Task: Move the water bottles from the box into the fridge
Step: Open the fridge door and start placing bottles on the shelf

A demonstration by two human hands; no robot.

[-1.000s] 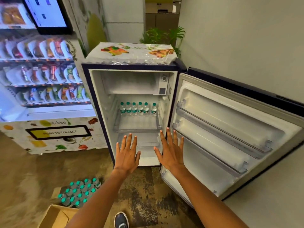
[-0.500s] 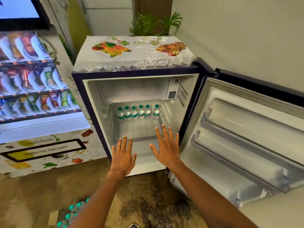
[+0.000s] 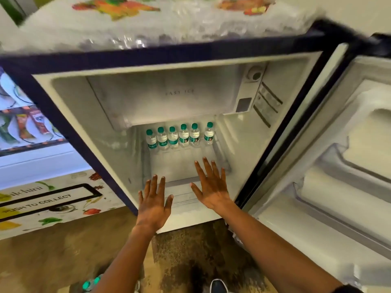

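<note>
A small fridge (image 3: 69, 115) stands open in front of me, its door (image 3: 342, 166) swung out to the right. Several water bottles (image 3: 178, 136) with green caps stand in a row at the back of its glass shelf (image 3: 175, 166). My left hand (image 3: 154, 203) is held flat with fingers spread, in front of the shelf's front edge, holding nothing. My right hand (image 3: 211, 185) is also flat and spread, reaching over the shelf, empty. At the bottom edge a few green bottle caps (image 3: 91, 283) of the bottles on the floor show; the box is out of view.
A snack vending machine (image 3: 36, 157) stands to the left of the fridge. The door's empty racks (image 3: 330, 195) jut out on the right. Brown patterned floor (image 3: 63, 250) lies below, with my shoe tip (image 3: 218, 286) at the bottom.
My view has come much closer to the fridge and dipped lower. Both hands stay flat and empty and now reach to the shelf. The box of bottles has slid out of view.
</note>
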